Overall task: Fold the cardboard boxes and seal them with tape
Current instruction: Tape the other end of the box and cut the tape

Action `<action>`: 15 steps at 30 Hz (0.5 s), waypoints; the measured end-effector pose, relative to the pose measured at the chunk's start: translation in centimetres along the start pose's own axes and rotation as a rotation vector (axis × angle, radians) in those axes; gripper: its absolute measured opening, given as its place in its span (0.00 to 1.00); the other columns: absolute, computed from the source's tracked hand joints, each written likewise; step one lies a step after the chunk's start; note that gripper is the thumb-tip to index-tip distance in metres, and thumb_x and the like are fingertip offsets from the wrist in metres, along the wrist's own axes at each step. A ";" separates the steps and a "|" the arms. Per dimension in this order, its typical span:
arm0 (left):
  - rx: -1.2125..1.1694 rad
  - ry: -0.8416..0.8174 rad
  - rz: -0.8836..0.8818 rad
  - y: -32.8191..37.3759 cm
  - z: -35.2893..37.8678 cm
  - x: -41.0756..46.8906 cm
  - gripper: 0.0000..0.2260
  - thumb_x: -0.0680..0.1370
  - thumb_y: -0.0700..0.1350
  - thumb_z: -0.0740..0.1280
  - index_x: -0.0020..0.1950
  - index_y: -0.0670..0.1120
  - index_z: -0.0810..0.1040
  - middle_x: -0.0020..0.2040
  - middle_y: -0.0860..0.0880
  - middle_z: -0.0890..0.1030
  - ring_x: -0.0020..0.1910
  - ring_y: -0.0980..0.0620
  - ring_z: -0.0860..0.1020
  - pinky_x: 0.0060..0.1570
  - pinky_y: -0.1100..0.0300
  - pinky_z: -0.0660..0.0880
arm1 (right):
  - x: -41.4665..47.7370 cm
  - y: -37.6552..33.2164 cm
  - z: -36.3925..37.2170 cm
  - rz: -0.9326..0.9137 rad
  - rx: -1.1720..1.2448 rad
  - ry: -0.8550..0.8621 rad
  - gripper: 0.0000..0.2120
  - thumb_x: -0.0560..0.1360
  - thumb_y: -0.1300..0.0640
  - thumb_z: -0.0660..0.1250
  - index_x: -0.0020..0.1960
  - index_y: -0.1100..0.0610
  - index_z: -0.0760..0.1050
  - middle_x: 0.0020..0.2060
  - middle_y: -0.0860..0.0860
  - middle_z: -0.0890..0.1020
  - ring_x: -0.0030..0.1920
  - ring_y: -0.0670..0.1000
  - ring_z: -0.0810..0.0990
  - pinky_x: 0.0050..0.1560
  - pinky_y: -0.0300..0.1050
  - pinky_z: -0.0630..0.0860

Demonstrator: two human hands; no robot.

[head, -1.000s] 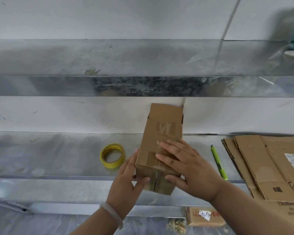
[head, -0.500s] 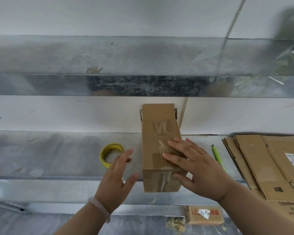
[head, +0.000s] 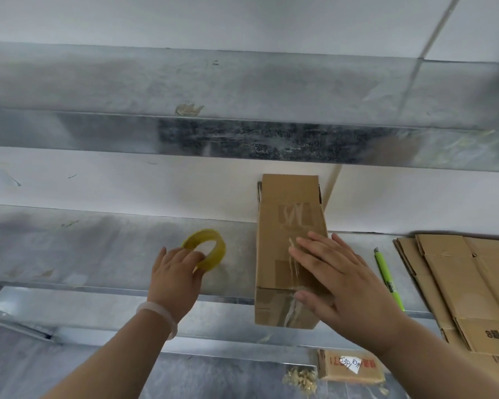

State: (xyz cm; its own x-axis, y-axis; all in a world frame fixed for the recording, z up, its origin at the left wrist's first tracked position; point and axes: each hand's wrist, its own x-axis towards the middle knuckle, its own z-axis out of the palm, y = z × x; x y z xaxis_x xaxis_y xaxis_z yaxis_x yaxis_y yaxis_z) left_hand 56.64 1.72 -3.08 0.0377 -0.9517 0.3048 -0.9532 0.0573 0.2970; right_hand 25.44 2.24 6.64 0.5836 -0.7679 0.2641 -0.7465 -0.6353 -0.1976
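A long brown cardboard box [head: 283,226] lies on the metal shelf [head: 98,246], its near end sticking out over the shelf's front edge, with clear tape along its top and down the near end. My right hand [head: 334,277] lies flat on the box's near top with fingers straight. To the left, a yellow tape roll [head: 211,249] is tilted up off the shelf. My left hand [head: 175,272] holds the roll's near rim, fingers curled at it. The box's far flap stands against the wall.
A stack of flat cardboard boxes [head: 470,283] lies at the right. A green utility knife [head: 386,277] rests between it and the box. A second metal shelf [head: 242,90] runs overhead. A small labelled carton [head: 352,367] and some scraps lie on the floor.
My left hand left the box's side and moved left to the tape roll, which now tilts up. The box turned straight under my right hand.
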 end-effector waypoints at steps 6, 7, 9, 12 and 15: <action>-0.262 0.210 0.218 3.7 -6.8 0.1 0.10 0.78 0.50 0.59 0.54 0.47 0.75 0.49 0.52 0.79 0.51 0.53 0.76 0.71 0.48 0.61 | 4.6 -3.6 -2.1 0.171 0.371 0.000 0.25 0.81 0.44 0.57 0.77 0.41 0.57 0.72 0.36 0.63 0.72 0.37 0.57 0.73 0.36 0.54; -0.271 0.214 0.255 4.5 -7.6 0.1 0.10 0.78 0.49 0.60 0.54 0.47 0.75 0.50 0.53 0.79 0.51 0.54 0.75 0.71 0.49 0.60 | 5.4 -4.1 -2.2 0.201 0.431 -0.025 0.26 0.80 0.44 0.58 0.77 0.40 0.56 0.72 0.36 0.63 0.73 0.39 0.59 0.73 0.39 0.58; -0.255 0.214 0.297 5.9 -8.6 0.2 0.08 0.78 0.48 0.60 0.54 0.47 0.75 0.49 0.52 0.79 0.51 0.54 0.75 0.72 0.49 0.60 | 6.5 -5.0 -2.3 0.223 0.467 -0.005 0.26 0.78 0.41 0.61 0.75 0.42 0.62 0.71 0.40 0.69 0.70 0.42 0.67 0.71 0.44 0.65; -0.227 0.214 0.313 7.5 -9.3 -0.1 0.08 0.78 0.48 0.61 0.53 0.48 0.75 0.48 0.52 0.79 0.51 0.53 0.75 0.71 0.48 0.62 | 6.5 -5.4 -2.5 0.274 0.509 0.132 0.20 0.76 0.44 0.67 0.67 0.45 0.75 0.60 0.40 0.79 0.59 0.39 0.74 0.61 0.35 0.70; -0.213 0.208 0.296 8.4 -9.8 -0.5 0.09 0.78 0.48 0.60 0.53 0.48 0.76 0.48 0.53 0.79 0.50 0.52 0.76 0.71 0.49 0.61 | 5.9 -5.3 -2.4 0.259 0.467 0.230 0.11 0.75 0.48 0.70 0.56 0.48 0.82 0.50 0.40 0.82 0.49 0.38 0.76 0.48 0.23 0.66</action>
State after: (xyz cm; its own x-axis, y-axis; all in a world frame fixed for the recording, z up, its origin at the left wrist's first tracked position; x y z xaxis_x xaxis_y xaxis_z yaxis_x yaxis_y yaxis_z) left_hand 51.58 5.62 8.10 -0.1477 -0.8049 0.5748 -0.8494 0.4010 0.3432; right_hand 32.09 1.29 11.54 0.2776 -0.8988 0.3393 -0.6049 -0.4380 -0.6651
